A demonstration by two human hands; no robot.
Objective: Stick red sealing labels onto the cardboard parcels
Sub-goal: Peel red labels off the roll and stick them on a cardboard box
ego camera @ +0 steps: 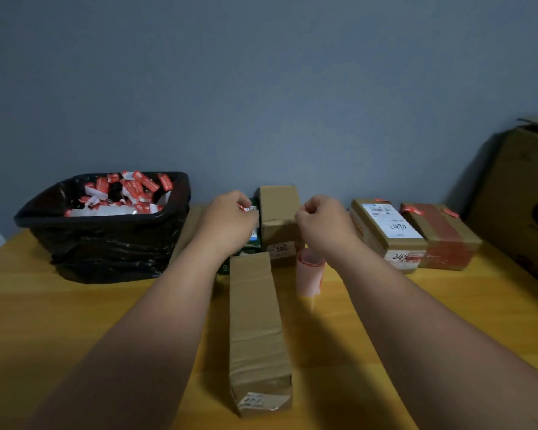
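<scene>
A long brown cardboard parcel point(257, 330) lies flat at 6 o'clock, pointing toward 12. Behind it stands a taller parcel point(279, 221). At 3 o'clock, two parcels point(415, 234) sit touching, red labels point(412, 210) on their top edges.

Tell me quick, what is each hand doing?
Left hand: fingers pinch a small red label.
Right hand: fingers curled; whether they hold anything cannot be told.

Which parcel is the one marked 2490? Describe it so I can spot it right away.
Start at the big open carton against the wall at the far right of the table. Two small parcels lie side by side just left of it. The 2490 parcel is the left one of the pair: it has a white shipping label on top with the number handwritten, while its neighbour is wrapped in reddish tape.
</scene>
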